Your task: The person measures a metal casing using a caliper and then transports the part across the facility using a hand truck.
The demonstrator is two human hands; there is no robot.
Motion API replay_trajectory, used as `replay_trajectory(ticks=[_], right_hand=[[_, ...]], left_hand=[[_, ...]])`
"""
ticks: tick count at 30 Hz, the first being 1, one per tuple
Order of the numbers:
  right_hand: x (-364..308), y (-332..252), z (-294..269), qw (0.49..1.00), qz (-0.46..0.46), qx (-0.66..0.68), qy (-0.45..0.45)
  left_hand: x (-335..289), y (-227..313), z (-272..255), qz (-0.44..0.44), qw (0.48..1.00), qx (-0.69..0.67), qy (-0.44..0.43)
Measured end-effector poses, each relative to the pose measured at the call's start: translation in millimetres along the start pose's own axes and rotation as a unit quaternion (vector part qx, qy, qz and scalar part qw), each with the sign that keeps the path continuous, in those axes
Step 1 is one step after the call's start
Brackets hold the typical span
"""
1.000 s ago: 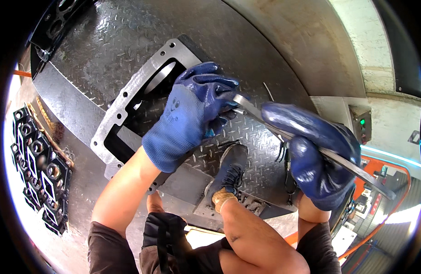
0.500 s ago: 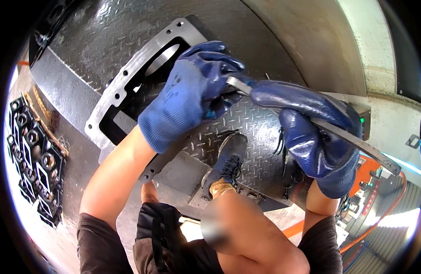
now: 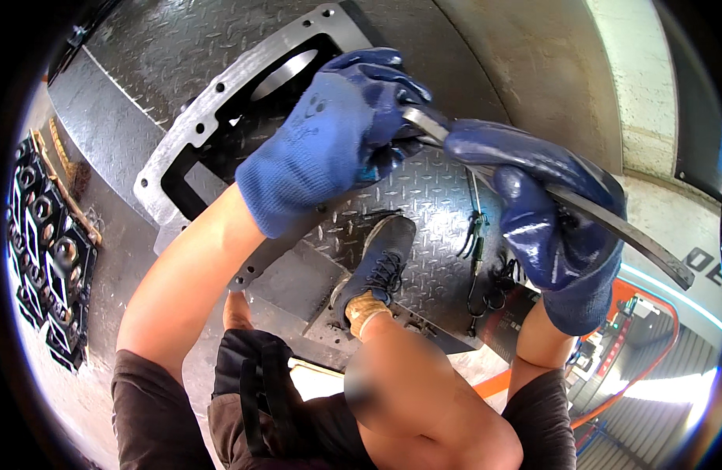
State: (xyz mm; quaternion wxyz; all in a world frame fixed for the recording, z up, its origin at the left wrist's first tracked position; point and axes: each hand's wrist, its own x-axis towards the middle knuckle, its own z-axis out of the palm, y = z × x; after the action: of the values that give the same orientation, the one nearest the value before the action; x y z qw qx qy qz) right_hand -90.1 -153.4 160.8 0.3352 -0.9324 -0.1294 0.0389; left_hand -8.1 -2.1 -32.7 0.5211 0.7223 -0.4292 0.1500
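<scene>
Showing higher than before, the right hand (image 3: 571, 244) grips a metal bar (image 3: 641, 244); left hand's (image 3: 330, 133) hold unclear.

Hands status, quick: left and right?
Left hand: fingers curled by the bar's near end; whether it holds anything cannot be told.
Right hand: closed, holding the flat metal bar.

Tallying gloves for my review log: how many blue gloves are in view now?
2. One blue glove is on the left hand, beside one end of the metal bar; the other is on the right hand, gripping that bar. No third shows.
</scene>
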Motion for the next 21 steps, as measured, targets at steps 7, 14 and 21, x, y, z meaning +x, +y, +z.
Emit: replay_trajectory(ticks=[7,14,21], right_hand=[[0.4,1.0,-0.9,1.000,0.003,0.002,-0.003],[1.6,4.3,1.5,1.000,0.002,0.012,-0.013],[-5.0,1.8,-6.0,1.000,0.009,0.007,0.001]], left_hand=[[7.1,0.7,-6.1,0.001,0.999,-0.011,-0.031],[3.8,-0.5,-5.9,0.022,0.999,-0.011,-0.026],[3.4,0.9,-7.5,0.030,0.999,0.008,-0.042]])
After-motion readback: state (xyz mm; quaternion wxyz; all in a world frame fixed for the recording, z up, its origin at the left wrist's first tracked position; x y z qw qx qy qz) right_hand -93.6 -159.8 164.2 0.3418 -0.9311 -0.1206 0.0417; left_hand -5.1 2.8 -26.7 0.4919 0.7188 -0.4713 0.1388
